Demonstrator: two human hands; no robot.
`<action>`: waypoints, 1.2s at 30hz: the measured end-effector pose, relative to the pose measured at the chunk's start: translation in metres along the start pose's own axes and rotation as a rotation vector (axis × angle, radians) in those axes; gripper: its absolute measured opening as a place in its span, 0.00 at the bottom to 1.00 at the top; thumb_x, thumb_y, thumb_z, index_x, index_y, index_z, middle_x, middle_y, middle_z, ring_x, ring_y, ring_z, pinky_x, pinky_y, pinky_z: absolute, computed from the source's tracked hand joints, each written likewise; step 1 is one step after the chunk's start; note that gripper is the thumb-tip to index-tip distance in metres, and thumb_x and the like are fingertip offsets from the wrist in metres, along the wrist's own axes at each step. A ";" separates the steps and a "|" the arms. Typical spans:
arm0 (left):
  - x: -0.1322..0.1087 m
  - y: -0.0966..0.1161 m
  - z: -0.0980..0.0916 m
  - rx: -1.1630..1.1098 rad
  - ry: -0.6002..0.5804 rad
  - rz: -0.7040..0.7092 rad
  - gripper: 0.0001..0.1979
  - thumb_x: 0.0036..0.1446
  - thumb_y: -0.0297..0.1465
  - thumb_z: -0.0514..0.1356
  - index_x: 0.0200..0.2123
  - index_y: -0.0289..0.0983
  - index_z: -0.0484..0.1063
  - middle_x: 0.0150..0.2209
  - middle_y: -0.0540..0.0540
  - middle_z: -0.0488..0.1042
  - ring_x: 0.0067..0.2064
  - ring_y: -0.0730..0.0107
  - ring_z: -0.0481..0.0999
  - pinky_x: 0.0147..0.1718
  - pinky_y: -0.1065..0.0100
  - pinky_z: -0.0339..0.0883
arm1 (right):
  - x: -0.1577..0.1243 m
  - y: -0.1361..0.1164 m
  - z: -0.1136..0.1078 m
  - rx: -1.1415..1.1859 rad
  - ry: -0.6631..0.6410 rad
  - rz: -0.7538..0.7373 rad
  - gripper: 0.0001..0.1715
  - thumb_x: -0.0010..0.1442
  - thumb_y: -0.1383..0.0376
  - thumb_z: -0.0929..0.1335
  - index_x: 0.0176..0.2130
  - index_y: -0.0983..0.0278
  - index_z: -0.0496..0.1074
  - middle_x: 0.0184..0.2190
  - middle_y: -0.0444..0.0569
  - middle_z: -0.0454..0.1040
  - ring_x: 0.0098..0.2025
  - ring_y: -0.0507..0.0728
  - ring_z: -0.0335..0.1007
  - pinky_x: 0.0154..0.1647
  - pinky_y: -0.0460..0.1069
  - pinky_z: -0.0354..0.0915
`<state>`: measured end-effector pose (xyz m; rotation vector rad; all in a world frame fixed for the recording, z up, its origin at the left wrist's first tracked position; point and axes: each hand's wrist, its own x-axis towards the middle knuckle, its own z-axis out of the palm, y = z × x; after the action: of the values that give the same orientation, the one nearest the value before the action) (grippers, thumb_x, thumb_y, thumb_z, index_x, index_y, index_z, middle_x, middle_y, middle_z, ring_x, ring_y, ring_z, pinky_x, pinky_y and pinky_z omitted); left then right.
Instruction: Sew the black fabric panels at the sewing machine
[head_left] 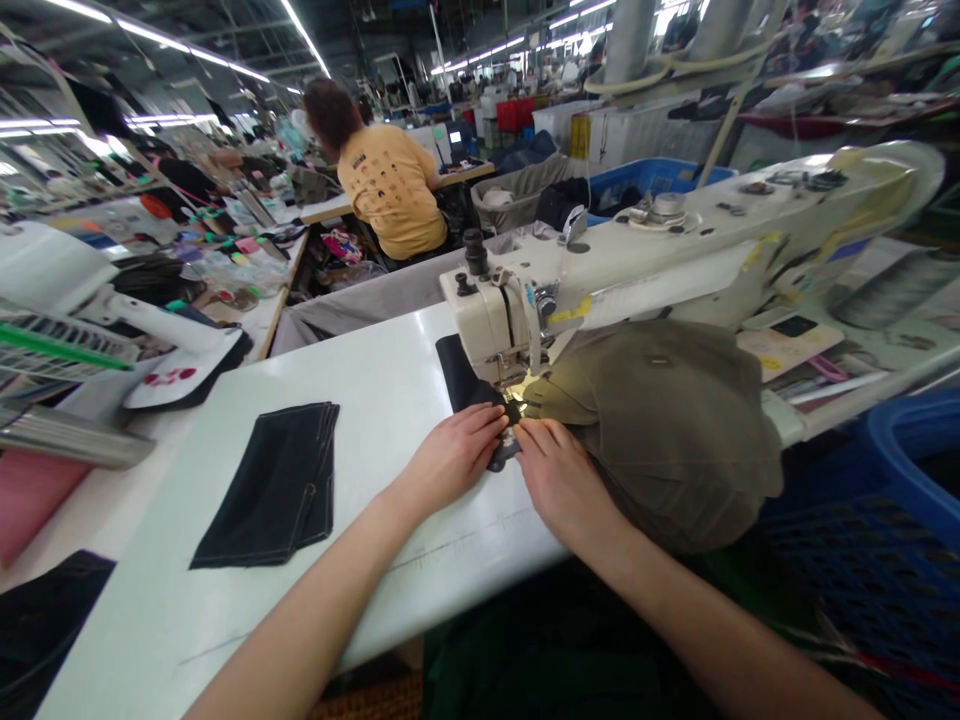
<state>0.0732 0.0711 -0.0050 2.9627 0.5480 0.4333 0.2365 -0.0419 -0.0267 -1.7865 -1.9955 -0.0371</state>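
A piece of black fabric [459, 375] lies under the head of a white sewing machine [487, 325], where a lamp lights the needle area. My left hand [459, 458] rests on this fabric just left of the needle, fingers bent together over its near edge. Close beside it, my right hand [559, 478] is closed, fingertips pinched at the cloth in front of the presser foot. What lies beneath the fingertips is partly hidden. Right of the needle, a bulky heap of olive-brown fabric pieces [675, 430] touches my right hand and hangs over the table edge.
A stack of black stitched panels [266, 490] lies on the white tabletop [375, 400] at left. A blue basket [847, 530] stands at the right. Behind the machine are a blue bin [645, 180] and a person in a yellow shirt [394, 185], seated.
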 end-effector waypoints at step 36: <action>0.010 0.013 -0.001 0.039 -0.040 -0.167 0.16 0.67 0.31 0.56 0.55 0.37 0.74 0.55 0.39 0.74 0.54 0.55 0.72 0.53 0.52 0.71 | -0.001 0.004 0.009 0.130 0.101 0.000 0.17 0.70 0.69 0.61 0.54 0.70 0.72 0.53 0.60 0.74 0.55 0.64 0.66 0.58 0.61 0.68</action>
<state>0.0861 0.0625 0.0006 2.9236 0.8004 0.3495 0.2377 -0.0392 -0.0362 -1.6697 -1.8826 0.0023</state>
